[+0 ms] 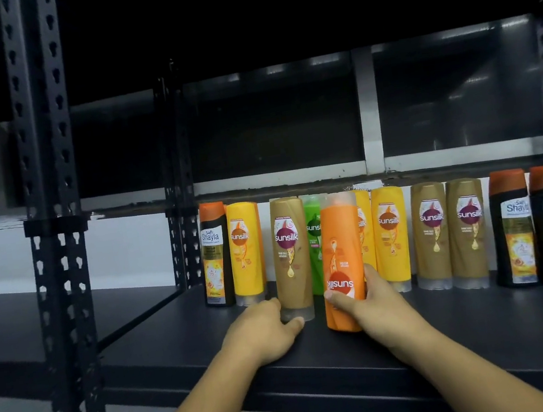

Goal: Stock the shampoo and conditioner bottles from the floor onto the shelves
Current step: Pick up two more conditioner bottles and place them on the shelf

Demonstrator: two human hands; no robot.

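My right hand [372,299] grips an orange Sunsilk bottle [340,252] upside down, its label inverted, with its lower end on the black shelf [487,333]. My left hand [265,324] holds the clear cap at the base of a brown Sunsilk bottle [290,255] standing on the shelf. Behind them stands a green Sunsilk bottle [314,234], partly hidden.
A row of bottles lines the shelf's back: a black Safi Shayla [216,254], yellow Sunsilk bottles [390,235], two brown ones [450,234] and two black Shayla bottles [535,229] at the right. A perforated black upright [52,200] stands at the left.
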